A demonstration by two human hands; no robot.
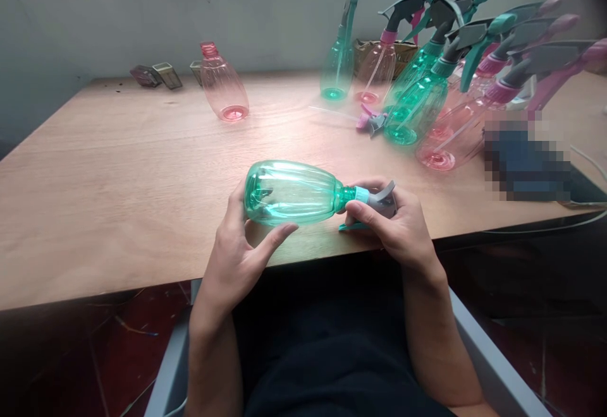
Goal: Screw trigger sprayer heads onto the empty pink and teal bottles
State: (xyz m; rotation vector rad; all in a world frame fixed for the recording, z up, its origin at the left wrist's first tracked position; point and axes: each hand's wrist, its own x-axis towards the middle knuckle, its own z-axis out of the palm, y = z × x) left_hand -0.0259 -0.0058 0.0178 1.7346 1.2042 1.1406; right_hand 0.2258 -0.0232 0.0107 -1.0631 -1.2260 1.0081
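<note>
A clear green spray bottle (294, 193) lies sideways in the air just above the table's near edge, its base to the left. My left hand (241, 246) cradles the base end, fingers behind it and thumb along the near side. At the neck, my right hand (398, 224) grips the grey and teal trigger sprayer (363, 195), with thumb on its collar. The collar sits at the bottle's mouth; whether it is fully screwed down I cannot tell. Part of the sprayer is hidden by my right fingers.
A headless pink bottle (222, 85) stands at back left, near small boxes (165, 76). Several assembled green and pink spray bottles (412, 101) crowd the right side. A loose pink sprayer (372, 119) lies before them. A pixelated dark object (526, 161) is at far right.
</note>
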